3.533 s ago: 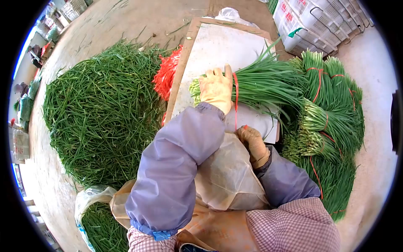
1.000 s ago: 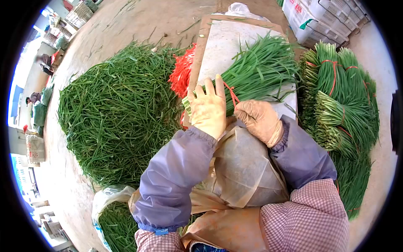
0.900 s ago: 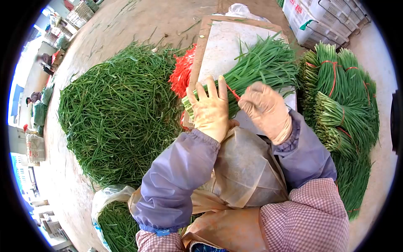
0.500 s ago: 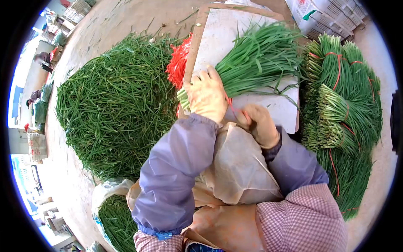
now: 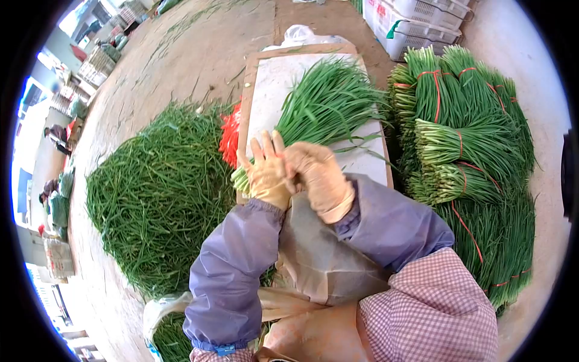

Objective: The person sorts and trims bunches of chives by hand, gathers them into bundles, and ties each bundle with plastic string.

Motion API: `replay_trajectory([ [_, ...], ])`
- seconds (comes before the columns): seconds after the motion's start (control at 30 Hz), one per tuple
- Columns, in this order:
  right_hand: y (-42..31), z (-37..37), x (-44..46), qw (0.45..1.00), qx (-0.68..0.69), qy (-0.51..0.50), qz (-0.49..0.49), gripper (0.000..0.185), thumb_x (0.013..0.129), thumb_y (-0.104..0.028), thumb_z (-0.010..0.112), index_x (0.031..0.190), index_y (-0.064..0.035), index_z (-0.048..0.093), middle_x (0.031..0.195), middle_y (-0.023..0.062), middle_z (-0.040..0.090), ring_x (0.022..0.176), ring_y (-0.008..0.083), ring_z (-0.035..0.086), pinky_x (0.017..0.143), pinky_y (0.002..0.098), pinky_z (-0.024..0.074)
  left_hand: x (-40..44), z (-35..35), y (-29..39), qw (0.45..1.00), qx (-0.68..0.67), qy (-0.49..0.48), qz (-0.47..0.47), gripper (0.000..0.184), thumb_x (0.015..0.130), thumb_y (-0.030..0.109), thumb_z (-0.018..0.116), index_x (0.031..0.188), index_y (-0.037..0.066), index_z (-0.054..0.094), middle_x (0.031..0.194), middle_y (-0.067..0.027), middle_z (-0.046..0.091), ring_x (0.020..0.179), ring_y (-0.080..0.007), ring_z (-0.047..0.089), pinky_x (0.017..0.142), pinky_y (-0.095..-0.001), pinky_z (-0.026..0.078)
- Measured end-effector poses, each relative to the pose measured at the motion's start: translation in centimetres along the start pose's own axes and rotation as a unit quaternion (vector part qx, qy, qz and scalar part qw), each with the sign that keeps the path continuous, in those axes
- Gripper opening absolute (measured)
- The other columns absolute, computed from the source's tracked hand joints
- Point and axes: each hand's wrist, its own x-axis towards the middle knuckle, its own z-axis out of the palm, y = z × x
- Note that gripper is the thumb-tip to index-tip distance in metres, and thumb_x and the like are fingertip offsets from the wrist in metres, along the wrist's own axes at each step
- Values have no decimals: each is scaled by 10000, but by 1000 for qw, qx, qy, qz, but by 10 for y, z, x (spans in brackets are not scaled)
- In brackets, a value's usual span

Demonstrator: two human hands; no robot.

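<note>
A loose bundle of green garlic chives [image 5: 329, 102] lies across a white board [image 5: 265, 84], with its pale stem ends [image 5: 239, 179] toward the lower left. My gloved left hand [image 5: 268, 175] rests over the stems, palm down, its fingers stretched and spread. Close against it, my gloved right hand [image 5: 318, 175] has its fingers curled in a pinch. A bit of red tie [image 5: 288, 164] shows at the right fingertips; the rest of it is hidden between the hands.
Left of the board are a pile of red ties [image 5: 230, 137] and a big heap of loose green leaves [image 5: 163, 199]. Tied chive bundles [image 5: 470, 139] are stacked on the right. White crates [image 5: 416, 30] stand behind them. A filled plastic bag [image 5: 163, 311] sits at lower left.
My right hand has come up and left from beside the board to meet the left hand, bringing the red tie. The left fingers have spread wider. The whole view has shifted.
</note>
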Motion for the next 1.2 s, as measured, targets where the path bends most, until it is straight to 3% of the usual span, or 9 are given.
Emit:
replay_trajectory([
  [0.2,16,-26,-24,999,-7,-2,48,352,993,-206,511,669,-79,461,587,-7,409,534,86,328,495,250,265,22,-16,-1,991,-93,-49,-81,985,669,279,793,1455,-25,285,1235,-162,560,1171,-321,531,1026,-565,340],
  [0.43,66,-88,-55,994,-76,-2,78,293,981,-178,553,712,-64,525,660,-42,427,621,76,351,569,232,303,38,-22,-6,980,-106,-154,-70,1041,598,357,875,1406,-28,342,1157,-192,613,1083,-341,595,957,-479,427],
  [0.63,6,-112,-54,993,-104,-27,52,120,935,-169,665,975,-59,689,962,25,664,867,98,573,781,247,468,30,-27,0,985,-98,-121,-71,1000,592,345,870,1384,-18,376,1132,-171,622,1087,-327,589,948,-467,427],
  [0.7,-12,-138,-39,940,-286,45,-179,159,939,-166,661,1029,-38,685,1026,51,675,995,160,609,903,315,485,29,-26,2,986,-105,-101,-75,996,589,332,869,1382,-15,377,1131,-166,620,1082,-324,589,948,-472,424],
  [0.77,-30,-161,-15,833,-450,193,-258,170,886,-59,645,1053,-39,668,996,100,667,922,204,641,854,325,510,30,-27,3,988,-100,-92,-76,986,593,329,863,1380,-14,379,1119,-163,622,1079,-326,586,947,-487,420],
  [0.9,-45,-168,29,622,-704,100,-329,312,846,-52,635,1147,-131,644,1096,124,624,920,316,646,782,371,538,30,-29,1,986,-102,-103,-79,981,596,337,858,1378,-16,382,1113,-166,619,1082,-331,583,950,-496,415],
  [1.03,-31,-184,46,580,-757,41,-299,197,871,-114,626,1068,-122,641,1016,108,638,820,334,632,685,406,510,29,-31,2,985,-115,-104,-80,972,598,336,855,1373,-17,387,1114,-173,616,1086,-333,581,961,-498,408],
  [1.1,-26,-183,44,724,-646,62,-234,91,918,-165,604,993,-123,633,851,106,637,764,335,621,625,408,477,28,-30,1,986,-116,-94,-78,974,598,339,854,1375,-19,386,1112,-176,616,1086,-333,580,965,-495,406],
  [1.2,-24,-182,35,637,-719,77,-269,66,913,-203,616,941,-144,617,811,93,610,676,324,605,578,398,469,27,-27,1,988,-114,-74,-69,980,601,345,851,1379,-21,382,1109,-177,615,1084,-334,580,969,-493,405],
])
